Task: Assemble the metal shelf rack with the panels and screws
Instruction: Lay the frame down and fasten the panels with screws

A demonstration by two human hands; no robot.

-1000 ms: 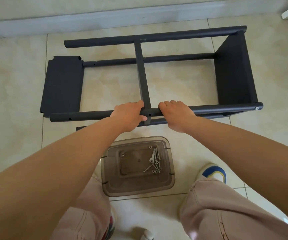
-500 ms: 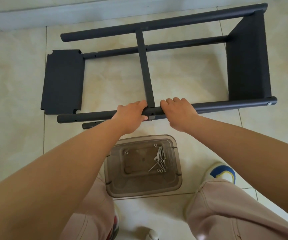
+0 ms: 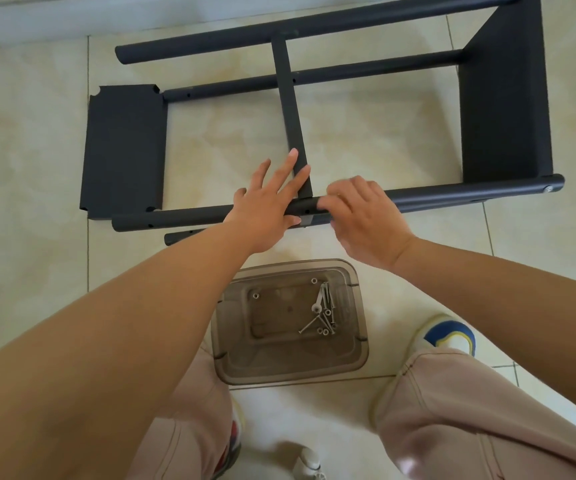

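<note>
Rack frame [image 3: 331,74]: lies on its side on the floor [image 3: 30,168].
Left hand [image 3: 267,199]: fingers straight, spread wide, resting on near pole [image 3: 453,195].
Right hand [image 3: 366,216]: fingers curled, gripping the same pole.

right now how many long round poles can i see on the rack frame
4. The far top pole, the far lower pole, the near pole under both hands, and a lower near pole showing only its left end. None other shows.

Soft, even daylight is filling the scene, casting faint shadows on the glossy floor tiles [image 3: 366,133]. Wide-angle distortion is bending edges, and the right hand [image 3: 366,216] is blurring slightly.
</note>
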